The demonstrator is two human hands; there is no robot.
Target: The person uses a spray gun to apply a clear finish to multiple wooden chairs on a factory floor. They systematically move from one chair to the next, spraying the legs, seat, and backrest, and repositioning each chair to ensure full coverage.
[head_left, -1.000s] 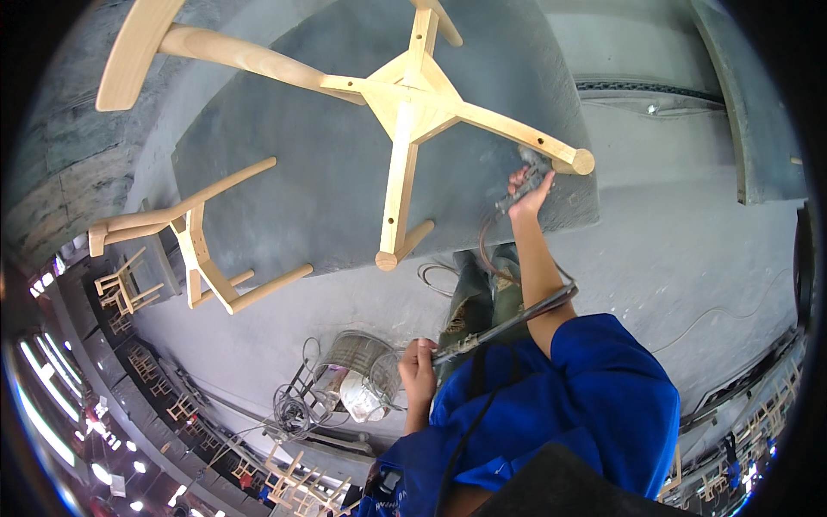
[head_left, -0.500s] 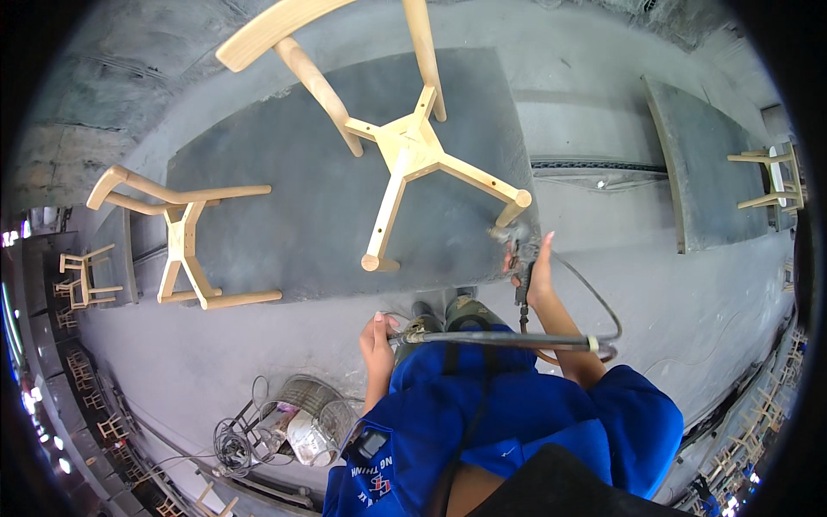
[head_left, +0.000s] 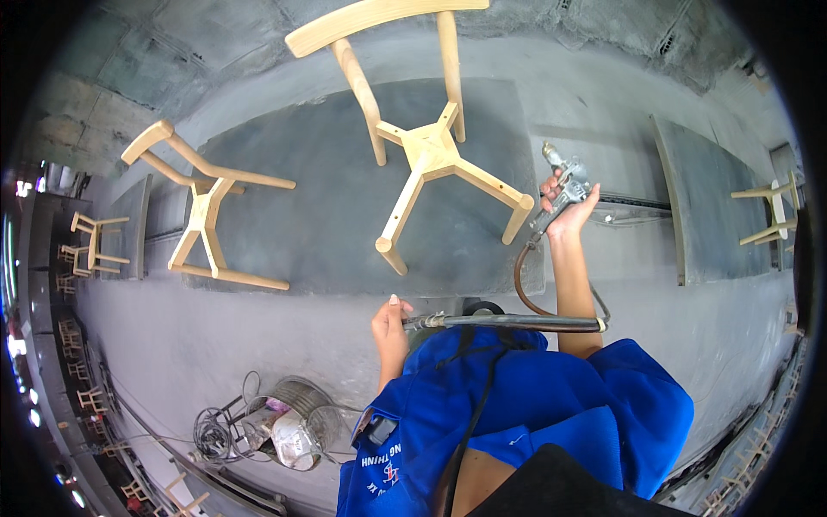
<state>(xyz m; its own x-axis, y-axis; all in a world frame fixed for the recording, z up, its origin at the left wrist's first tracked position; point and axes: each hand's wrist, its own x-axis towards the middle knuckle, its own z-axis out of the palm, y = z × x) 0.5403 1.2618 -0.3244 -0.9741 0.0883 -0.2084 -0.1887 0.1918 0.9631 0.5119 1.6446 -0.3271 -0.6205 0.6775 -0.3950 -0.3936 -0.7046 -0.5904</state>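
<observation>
My right hand [head_left: 570, 214] grips a metal spray gun [head_left: 564, 188] and holds it up to the right of the nearest chair, its nozzle facing away from me. A brown hose [head_left: 519, 274] curves down from the gun's handle. My left hand [head_left: 393, 332] is closed at my waist, around the left end of a dark hose [head_left: 517, 322] that lies across my front; its fingers partly hide the grip. Ahead stands a pale wooden chair frame [head_left: 431, 148] with a curved backrest, an X-shaped seat support and no seat panel. A second such chair frame [head_left: 204, 207] stands to its left.
The chairs stand on a dark grey board [head_left: 327, 233]. Another board [head_left: 715, 207] on the right carries one more chair [head_left: 768, 207]. Behind me to the left are a wire basket [head_left: 323, 401] with a white container [head_left: 297, 438] and coiled cable [head_left: 214, 431]. More chairs line both sides.
My right hand has raised the spray gun up and to the right, away from the chair leg. My left hand has shifted slightly right with the hose. The view has shifted.
</observation>
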